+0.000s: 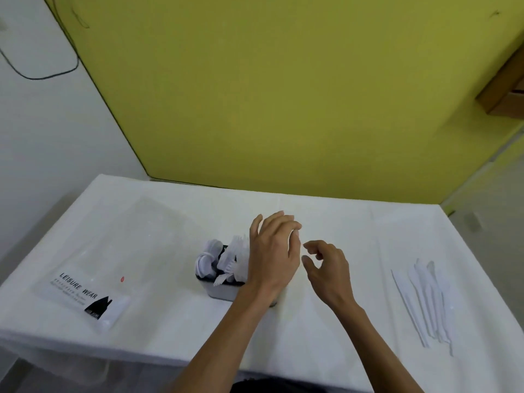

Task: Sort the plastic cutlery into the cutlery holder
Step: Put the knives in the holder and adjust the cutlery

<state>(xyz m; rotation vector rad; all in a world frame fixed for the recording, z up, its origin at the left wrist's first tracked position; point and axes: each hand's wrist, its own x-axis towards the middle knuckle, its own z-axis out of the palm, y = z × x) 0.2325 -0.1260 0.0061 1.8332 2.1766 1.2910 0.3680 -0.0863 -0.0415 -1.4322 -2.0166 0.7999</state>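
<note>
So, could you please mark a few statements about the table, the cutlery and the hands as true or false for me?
1. The holder already has cutlery standing in it. True.
2. The right hand grips a knife. False: its fingers are loosely curled and hold nothing.
3. White knives lie on the table near its right edge. True.
4. The clear bag covers the holder. False: it lies flat on the table, left of the holder.
5. The left hand is open over the holder. True.
</note>
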